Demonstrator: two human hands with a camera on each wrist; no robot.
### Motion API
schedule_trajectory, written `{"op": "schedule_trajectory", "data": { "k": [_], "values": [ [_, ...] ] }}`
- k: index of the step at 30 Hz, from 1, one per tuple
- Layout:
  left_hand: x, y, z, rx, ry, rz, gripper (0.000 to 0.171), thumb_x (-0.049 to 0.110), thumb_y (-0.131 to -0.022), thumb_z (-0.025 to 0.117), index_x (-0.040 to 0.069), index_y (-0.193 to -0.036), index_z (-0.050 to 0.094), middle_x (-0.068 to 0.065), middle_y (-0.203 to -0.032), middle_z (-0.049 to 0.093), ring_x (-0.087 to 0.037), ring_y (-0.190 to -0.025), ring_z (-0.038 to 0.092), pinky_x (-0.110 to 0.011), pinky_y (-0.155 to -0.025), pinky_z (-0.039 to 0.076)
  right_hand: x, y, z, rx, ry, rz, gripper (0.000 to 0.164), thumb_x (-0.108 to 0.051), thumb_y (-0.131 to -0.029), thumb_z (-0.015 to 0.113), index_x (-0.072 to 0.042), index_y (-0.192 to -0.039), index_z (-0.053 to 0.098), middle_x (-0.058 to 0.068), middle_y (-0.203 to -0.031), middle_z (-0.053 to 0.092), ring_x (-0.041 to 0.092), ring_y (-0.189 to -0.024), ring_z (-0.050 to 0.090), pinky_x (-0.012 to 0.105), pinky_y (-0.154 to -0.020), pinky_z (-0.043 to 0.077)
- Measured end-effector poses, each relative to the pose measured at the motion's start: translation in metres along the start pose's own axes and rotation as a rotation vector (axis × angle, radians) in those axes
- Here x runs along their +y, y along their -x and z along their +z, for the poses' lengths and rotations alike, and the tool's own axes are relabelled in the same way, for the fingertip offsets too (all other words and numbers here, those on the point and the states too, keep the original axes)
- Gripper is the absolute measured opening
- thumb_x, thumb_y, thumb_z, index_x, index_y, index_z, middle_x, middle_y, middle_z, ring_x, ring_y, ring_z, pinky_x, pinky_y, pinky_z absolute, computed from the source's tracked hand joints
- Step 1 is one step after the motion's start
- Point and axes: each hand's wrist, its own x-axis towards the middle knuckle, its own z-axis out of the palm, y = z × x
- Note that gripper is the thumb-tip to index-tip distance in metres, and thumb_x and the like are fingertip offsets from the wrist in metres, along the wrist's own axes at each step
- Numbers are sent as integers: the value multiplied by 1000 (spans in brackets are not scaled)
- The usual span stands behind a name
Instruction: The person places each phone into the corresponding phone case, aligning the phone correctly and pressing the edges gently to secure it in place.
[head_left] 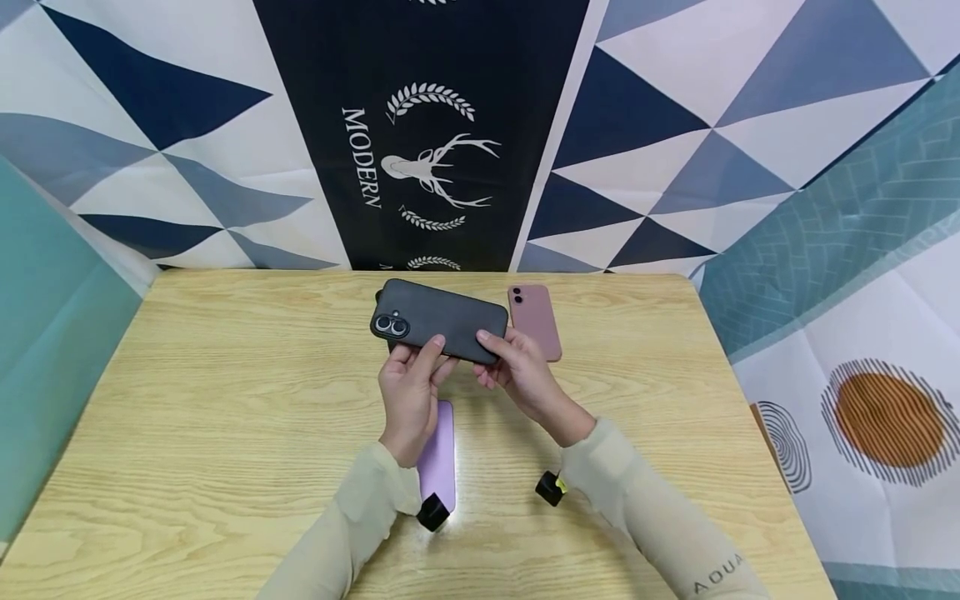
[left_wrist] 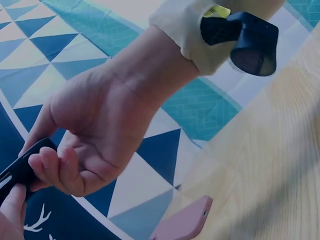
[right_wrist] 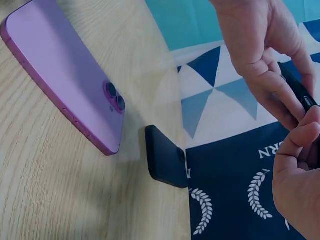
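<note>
A black phone (head_left: 442, 318) is held up above the table in both hands, its back with two lenses facing the head camera. My left hand (head_left: 408, 396) pinches its lower edge near the middle, thumb on the back. With its thumb on the lower right corner, my right hand (head_left: 528, 379) grips the other end. A purple phone (head_left: 441, 454) lies partly under the left wrist. Behind the held phone, a second black phone (right_wrist: 166, 157) rests on the table, mostly hidden in the head view. To the right lies a pink phone (head_left: 536, 321), near the right fingers.
The wooden table (head_left: 225, 400) meets a patterned cloth backdrop (head_left: 637, 125) at its far edge. Small black cameras (head_left: 551, 488) stick out from both cuffs. Patterned cloth also hangs along the left and right sides.
</note>
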Motion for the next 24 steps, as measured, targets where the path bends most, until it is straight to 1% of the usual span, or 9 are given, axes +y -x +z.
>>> {"op": "schedule_trajectory", "data": {
  "k": [5,9,12,14,16,18,21,23,24],
  "values": [
    [3,-1,0,-12,-11,-20,26,-1,-81,58,-7,-106,51,-9,-93,65,-18,-85,65,-29,-72,52,0,2,-3,-10,-3,11,16,-19,-91,44,-6,-86,51,-1,-55,60,8,-48,56,19,-45,44],
    [5,-2,-3,-16,-48,-44,25,-1,-81,58,-7,-105,52,-8,-92,66,-17,-84,66,-28,-70,53,-1,1,-9,-25,6,9,25,-26,-94,37,-8,-88,54,0,-60,62,11,-51,56,22,-48,46],
    [8,-4,-6,-6,-76,-64,25,-1,-81,57,-6,-106,53,-6,-88,67,-14,-80,66,-25,-67,54,-1,1,-14,-30,-4,37,34,-32,-95,31,-11,-82,55,0,-62,62,12,-52,57,23,-51,47],
    [9,-6,-8,1,-82,-66,25,-1,-82,55,-6,-107,54,-4,-85,67,-12,-76,65,-23,-64,54,-1,0,-18,-29,-13,55,37,-35,-95,30,-12,-79,56,0,-62,62,12,-53,57,23,-51,47],
    [11,-8,-9,14,-94,-63,23,-1,-83,54,-5,-105,55,-2,-80,67,-8,-68,63,-18,-58,52,-1,0,-20,-31,-21,64,38,-35,-95,30,-13,-78,57,0,-62,61,12,-53,58,22,-51,46],
    [12,-9,-10,21,-105,-58,22,0,-83,54,-5,-104,56,-1,-77,66,-6,-62,60,-15,-52,49,-2,-1,-22,-32,-25,61,38,-34,-95,30,-12,-81,57,0,-61,61,12,-53,58,22,-50,46],
    [14,-11,-11,33,-147,-60,20,4,-84,54,-5,-102,57,1,-72,63,-3,-52,53,-14,-44,40,-3,-2,-23,-28,-21,53,36,-32,-95,30,-10,-86,56,-1,-62,61,11,-53,57,21,-49,46],
    [15,-12,-12,43,-182,-68,21,7,-85,55,-4,-102,58,2,-71,64,-3,-50,51,-13,-42,38,-4,-3,-24,-21,-9,52,35,-31,-95,30,-9,-88,56,-1,-62,61,11,-52,56,21,-49,45],
    [15,-12,-12,47,-194,-73,21,8,-85,55,-4,-102,58,2,-71,64,-2,-51,53,-12,-43,40,-4,-4,-24,-20,-3,51,35,-31,-95,30,-8,-90,55,-1,-62,60,11,-52,55,21,-48,45]
  ]
}}
